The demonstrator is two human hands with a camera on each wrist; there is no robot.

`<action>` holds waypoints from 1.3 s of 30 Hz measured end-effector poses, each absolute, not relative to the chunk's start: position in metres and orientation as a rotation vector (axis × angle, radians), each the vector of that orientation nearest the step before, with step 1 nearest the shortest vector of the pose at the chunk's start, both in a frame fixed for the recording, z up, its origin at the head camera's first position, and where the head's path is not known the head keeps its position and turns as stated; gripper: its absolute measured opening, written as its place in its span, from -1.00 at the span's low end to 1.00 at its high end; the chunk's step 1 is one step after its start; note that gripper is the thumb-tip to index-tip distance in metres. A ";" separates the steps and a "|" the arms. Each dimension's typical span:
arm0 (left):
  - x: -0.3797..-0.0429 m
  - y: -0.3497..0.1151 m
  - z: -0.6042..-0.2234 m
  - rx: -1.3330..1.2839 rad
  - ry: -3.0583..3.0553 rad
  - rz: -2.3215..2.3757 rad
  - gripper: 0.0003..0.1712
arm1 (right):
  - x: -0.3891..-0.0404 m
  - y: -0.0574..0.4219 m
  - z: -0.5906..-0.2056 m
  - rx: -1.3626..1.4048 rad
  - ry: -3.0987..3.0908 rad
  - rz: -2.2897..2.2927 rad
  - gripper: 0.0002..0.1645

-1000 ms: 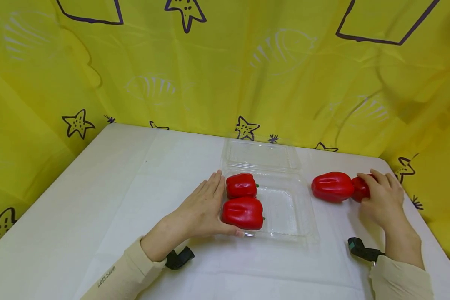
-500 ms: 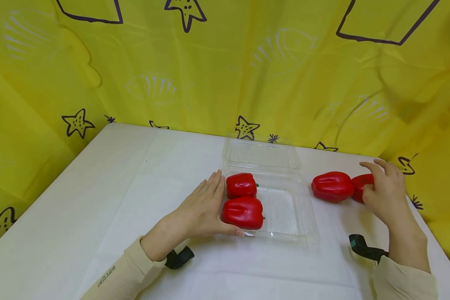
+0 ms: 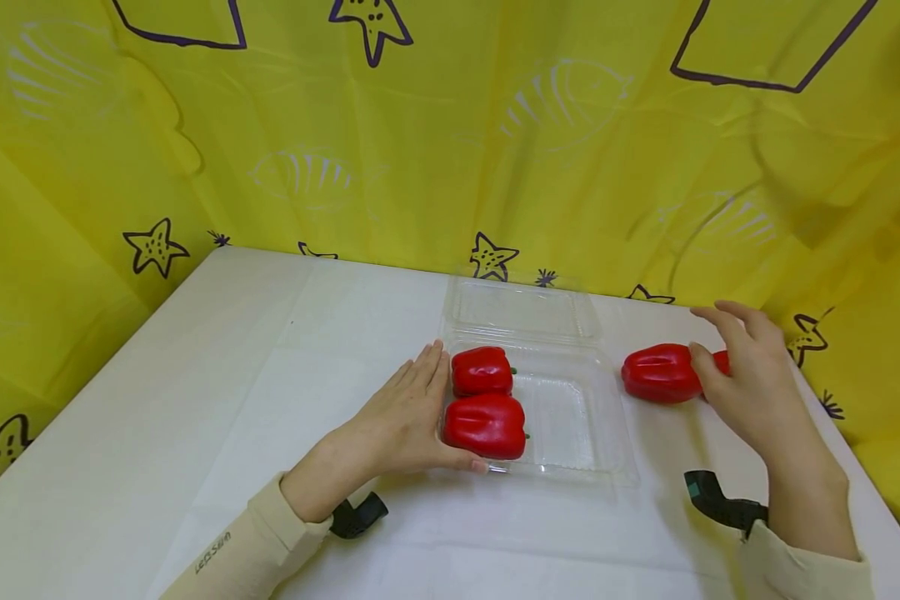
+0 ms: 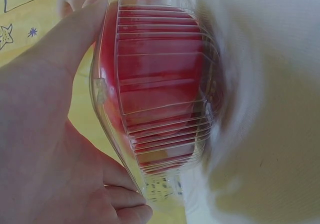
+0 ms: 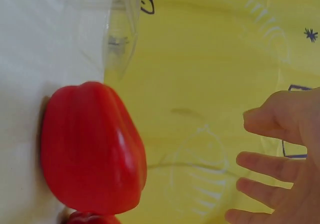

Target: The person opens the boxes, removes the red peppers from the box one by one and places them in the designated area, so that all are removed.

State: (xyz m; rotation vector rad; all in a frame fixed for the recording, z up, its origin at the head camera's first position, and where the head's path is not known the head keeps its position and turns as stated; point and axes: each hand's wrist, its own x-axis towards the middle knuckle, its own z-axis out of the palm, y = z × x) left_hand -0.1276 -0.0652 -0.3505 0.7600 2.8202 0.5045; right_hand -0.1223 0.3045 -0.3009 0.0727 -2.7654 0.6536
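My left hand (image 3: 397, 417) rests with straight fingers along the left edge of a clear hinged plastic container (image 3: 558, 417), its thumb at the front rim. Inside, on the left, lie two red bell peppers, a smaller back one (image 3: 482, 371) and a bigger front one (image 3: 485, 427). Through the container's ribbed wall, red shows in the left wrist view. My right hand (image 3: 753, 396) hovers above the table with parted fingers and holds nothing. Below it lie a large red bell pepper (image 5: 92, 149) and another red pepper (image 3: 722, 361), mostly hidden by the hand.
The container's lid (image 3: 521, 310) lies folded back toward the yellow curtain (image 3: 420, 150). A white cloth covers the table (image 3: 270, 350). Black camera mounts stick out at the left wrist (image 3: 360, 515) and right wrist (image 3: 720, 500).
My right hand has lifted off the far-right pepper, its fingers spreading, and shifted left toward the large pepper. My left hand and the container have stayed in place.
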 end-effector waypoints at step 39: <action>-0.128 -0.065 -0.352 0.760 2.819 0.499 0.52 | -0.107 0.203 -0.311 0.739 -2.775 0.481 -0.34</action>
